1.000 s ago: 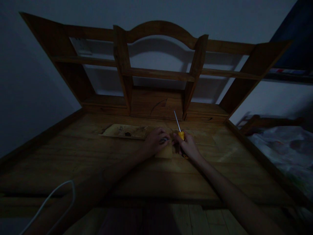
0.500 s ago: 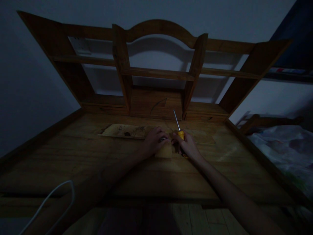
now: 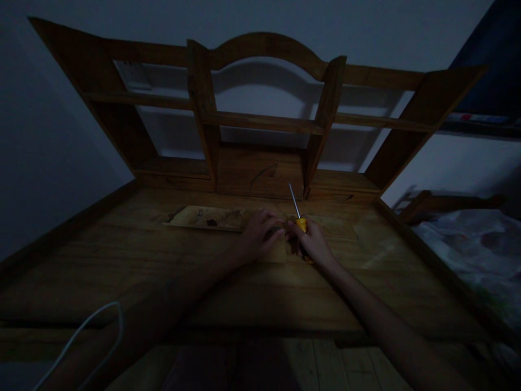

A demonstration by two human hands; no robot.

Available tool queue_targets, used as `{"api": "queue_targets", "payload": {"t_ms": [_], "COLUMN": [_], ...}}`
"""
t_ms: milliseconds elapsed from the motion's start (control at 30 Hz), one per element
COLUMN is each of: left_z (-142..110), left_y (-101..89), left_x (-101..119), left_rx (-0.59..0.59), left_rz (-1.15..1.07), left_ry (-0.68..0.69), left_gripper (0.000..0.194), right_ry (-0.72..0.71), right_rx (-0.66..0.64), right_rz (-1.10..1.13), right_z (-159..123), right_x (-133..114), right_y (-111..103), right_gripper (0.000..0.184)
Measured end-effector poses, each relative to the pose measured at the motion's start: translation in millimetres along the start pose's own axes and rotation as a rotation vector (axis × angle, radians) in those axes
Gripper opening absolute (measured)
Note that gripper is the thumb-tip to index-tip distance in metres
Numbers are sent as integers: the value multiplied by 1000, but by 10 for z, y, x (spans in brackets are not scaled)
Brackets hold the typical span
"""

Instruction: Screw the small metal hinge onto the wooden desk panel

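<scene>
My right hand [image 3: 313,243] is closed around a screwdriver [image 3: 301,224] by its yellow handle, the thin metal shaft pointing up and away. Close beside it, my left hand [image 3: 260,236] has bent fingers, thumb and forefinger coming together near my right fingertips. What lies between them is small, dark and cannot be made out. Beneath the hands a long thin wooden strip [image 3: 226,219] with dark stains lies across the desk top. A short light wooden piece [image 3: 277,253] is partly covered by my left hand, crossing in front of the strip.
The wooden desk [image 3: 154,260] carries a shelf unit [image 3: 264,122] along its back, against the wall. A white cable [image 3: 95,315] loops over my left forearm. Beyond the right edge lies a pile of clear plastic [image 3: 472,244]. The light is dim.
My left thumb and fingers have shifted slightly right, toward my right fingertips, covering more of the short wooden piece. My right hand and the screwdriver have barely moved.
</scene>
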State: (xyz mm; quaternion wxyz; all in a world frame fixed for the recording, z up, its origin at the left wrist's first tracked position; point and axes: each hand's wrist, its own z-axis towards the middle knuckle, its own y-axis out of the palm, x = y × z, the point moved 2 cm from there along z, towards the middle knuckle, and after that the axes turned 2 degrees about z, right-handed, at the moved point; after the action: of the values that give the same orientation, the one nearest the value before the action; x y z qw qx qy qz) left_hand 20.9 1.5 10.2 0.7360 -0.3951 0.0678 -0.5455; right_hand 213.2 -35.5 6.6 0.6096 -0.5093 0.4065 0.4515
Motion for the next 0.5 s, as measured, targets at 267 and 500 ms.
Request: {"api": "queue_targets", "payload": {"t_ms": [267,500], "left_z": [77,41], "left_y": [-184,-424], "left_x": [-58,-398], "left_rx": [122,-398], "left_rz": [105,-58], "left_ry": [-270,-791], "left_gripper": [27,65], "right_ry": [27,26], "right_rx": [-2,-7], "right_rz": [20,9], "right_z": [3,11], "right_x": [-4,18], "right_y": [-3,7], "right_gripper": [41,44]}}
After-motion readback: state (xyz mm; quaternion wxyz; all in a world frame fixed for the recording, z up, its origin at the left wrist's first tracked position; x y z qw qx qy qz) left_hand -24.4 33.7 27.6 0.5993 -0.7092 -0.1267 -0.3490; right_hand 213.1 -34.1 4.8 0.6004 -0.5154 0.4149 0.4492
